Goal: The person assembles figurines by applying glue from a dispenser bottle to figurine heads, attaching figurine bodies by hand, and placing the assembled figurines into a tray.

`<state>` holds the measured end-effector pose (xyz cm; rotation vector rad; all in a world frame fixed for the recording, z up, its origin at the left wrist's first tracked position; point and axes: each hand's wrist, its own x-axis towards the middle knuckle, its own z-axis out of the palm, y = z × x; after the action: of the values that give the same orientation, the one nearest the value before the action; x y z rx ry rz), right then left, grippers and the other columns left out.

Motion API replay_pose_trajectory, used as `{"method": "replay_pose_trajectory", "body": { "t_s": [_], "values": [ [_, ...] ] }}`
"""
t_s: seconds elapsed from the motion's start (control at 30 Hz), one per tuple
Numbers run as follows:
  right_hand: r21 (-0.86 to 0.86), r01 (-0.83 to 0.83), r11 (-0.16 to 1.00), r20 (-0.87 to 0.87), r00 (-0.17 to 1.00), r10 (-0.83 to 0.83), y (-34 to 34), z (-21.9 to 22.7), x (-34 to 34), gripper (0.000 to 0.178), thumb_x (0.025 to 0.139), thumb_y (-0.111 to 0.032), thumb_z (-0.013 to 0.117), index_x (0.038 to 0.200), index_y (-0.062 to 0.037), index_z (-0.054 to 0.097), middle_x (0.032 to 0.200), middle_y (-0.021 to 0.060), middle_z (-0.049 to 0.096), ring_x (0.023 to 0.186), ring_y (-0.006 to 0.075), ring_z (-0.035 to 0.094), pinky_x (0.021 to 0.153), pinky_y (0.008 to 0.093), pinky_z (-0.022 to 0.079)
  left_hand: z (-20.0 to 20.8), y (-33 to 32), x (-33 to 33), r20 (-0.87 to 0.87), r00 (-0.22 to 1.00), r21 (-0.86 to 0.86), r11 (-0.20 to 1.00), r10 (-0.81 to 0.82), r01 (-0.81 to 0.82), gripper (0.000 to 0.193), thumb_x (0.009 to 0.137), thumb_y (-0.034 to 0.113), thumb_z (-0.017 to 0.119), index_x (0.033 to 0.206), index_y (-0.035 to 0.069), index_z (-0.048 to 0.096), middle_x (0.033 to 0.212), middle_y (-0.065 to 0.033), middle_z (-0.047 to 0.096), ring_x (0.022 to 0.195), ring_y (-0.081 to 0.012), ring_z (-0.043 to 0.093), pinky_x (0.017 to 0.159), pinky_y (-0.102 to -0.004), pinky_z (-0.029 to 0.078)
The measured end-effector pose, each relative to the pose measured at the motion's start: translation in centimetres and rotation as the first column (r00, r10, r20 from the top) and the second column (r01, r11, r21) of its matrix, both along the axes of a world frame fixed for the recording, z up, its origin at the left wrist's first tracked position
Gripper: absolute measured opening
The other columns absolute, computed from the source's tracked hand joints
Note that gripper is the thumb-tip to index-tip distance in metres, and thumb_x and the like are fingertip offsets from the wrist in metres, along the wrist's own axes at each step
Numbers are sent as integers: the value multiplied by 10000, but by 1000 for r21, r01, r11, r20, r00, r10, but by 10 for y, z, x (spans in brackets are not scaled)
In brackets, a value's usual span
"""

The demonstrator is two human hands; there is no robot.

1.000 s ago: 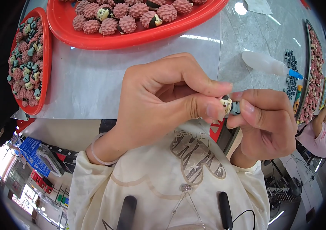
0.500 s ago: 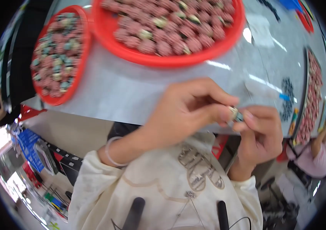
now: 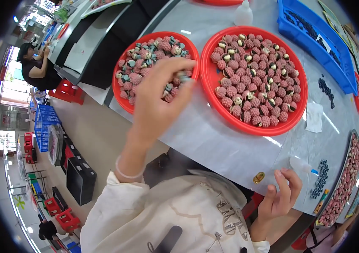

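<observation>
My left hand [image 3: 156, 99] is over the smaller red tray [image 3: 116, 86], which holds pink ridged pieces, some with cream and blue-grey parts. Between its thumb and forefinger is a small blue-grey and cream piece [image 3: 184, 77], blurred. My right hand [image 3: 280, 196] hovers by the table's front edge, empty, its fingers loosely bent and apart. Nearest to it are a gold oval object [image 3: 258, 177] and a small white bottle with a blue tip [image 3: 302, 165]. A larger red tray [image 3: 230, 122] of pink pieces with cream and black parts stands to the right of my left hand.
Small dark beads [image 3: 322, 177] and a long tray of pink pieces [image 3: 344, 181] lie at the right. A blue bin [image 3: 344, 76] and a white squeeze bottle [image 3: 243, 14] stand farther back. A co-worker [image 3: 36, 67] sits at the far left; another person's arm shows at lower right.
My hands have parted from the small piece they held together. The left has gone up and left to the smaller tray; the right has dropped lower, empty. The view has shifted.
</observation>
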<state>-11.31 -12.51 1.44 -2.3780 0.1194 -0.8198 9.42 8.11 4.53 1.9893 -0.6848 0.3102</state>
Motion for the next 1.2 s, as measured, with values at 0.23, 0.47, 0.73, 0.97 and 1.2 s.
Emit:
{"method": "replay_pose_trajectory", "body": {
  "t_s": [0.23,0.47,0.73,0.97,1.2],
  "values": [
    [183,53,982,-39,998,-46,2,-3,2,237,838,-188,537,933,23,589,840,114,489,730,195,462,621,284,382,3,43,37,435,891,539,830,-129,-143,230,714,-5,549,936,49,581,920,-86,543,835,-250,522,791,-311,403],
    [215,82,973,-67,995,-69,4,2,1,161,811,-102,543,907,19,591,816,105,491,727,195,466,625,276,374,14,34,48,443,896,530,798,28,-287,353,765,256,562,1101,150,541,1130,-73,494,1050,-255,461,958,-414,241],
    [238,94,967,-67,995,-80,5,4,3,122,780,-31,542,878,14,598,797,99,505,721,194,475,621,267,378,12,47,51,358,933,566,801,-29,-192,293,745,243,594,1007,111,597,1052,-62,547,991,-237,493,919,-379,299],
    [268,92,959,-73,995,-75,5,3,4,105,771,-7,542,857,17,596,789,99,511,710,194,483,620,265,383,1,45,47,329,918,415,840,219,-349,242,763,232,587,965,99,598,958,-65,553,902,-248,505,830,-346,364],
    [251,92,964,-67,995,-78,6,2,3,111,759,12,538,852,20,598,787,100,515,712,191,485,610,261,387,-5,45,43,401,901,457,816,166,-354,231,786,229,556,964,86,593,984,-94,540,949,-277,489,831,-363,373]
  ]
}}
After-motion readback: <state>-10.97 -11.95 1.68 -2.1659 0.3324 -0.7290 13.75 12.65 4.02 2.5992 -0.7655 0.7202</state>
